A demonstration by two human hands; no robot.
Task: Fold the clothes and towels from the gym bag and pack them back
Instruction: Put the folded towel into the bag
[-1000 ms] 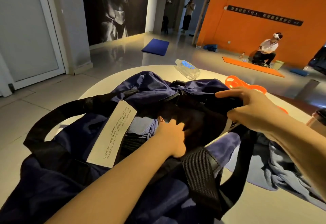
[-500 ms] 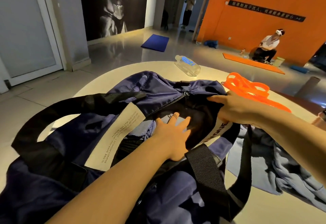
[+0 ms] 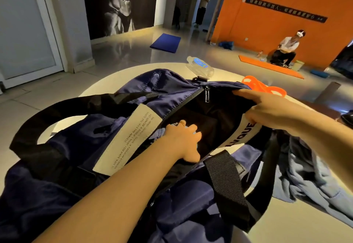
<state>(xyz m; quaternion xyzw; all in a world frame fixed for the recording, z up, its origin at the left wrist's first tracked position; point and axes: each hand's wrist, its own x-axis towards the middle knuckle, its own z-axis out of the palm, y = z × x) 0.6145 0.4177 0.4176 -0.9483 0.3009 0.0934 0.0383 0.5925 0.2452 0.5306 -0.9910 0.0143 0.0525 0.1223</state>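
Note:
A navy gym bag (image 3: 152, 93) with black straps lies unzipped on a round white table (image 3: 107, 82). My left hand (image 3: 181, 141) reaches into the bag's mouth, its fingers spread flat on the dark contents, beside a bit of pale blue cloth (image 3: 160, 134). My right hand (image 3: 267, 109) grips the right rim of the opening and holds it wide, folding out a white label band. A crumpled grey-blue garment (image 3: 309, 181) lies on the table to the right of the bag, partly under its strap.
A clear water bottle (image 3: 199, 67) lies on the table beyond the bag, and orange resistance bands (image 3: 261, 88) lie at the back right. A person (image 3: 284, 51) squats on an orange mat by the far wall. A blue mat (image 3: 166, 43) lies on the floor.
My left hand has spread its fingers and pressed flat inside the bag. My right hand has pulled the rim further right, opening the mouth wider and showing the white label band.

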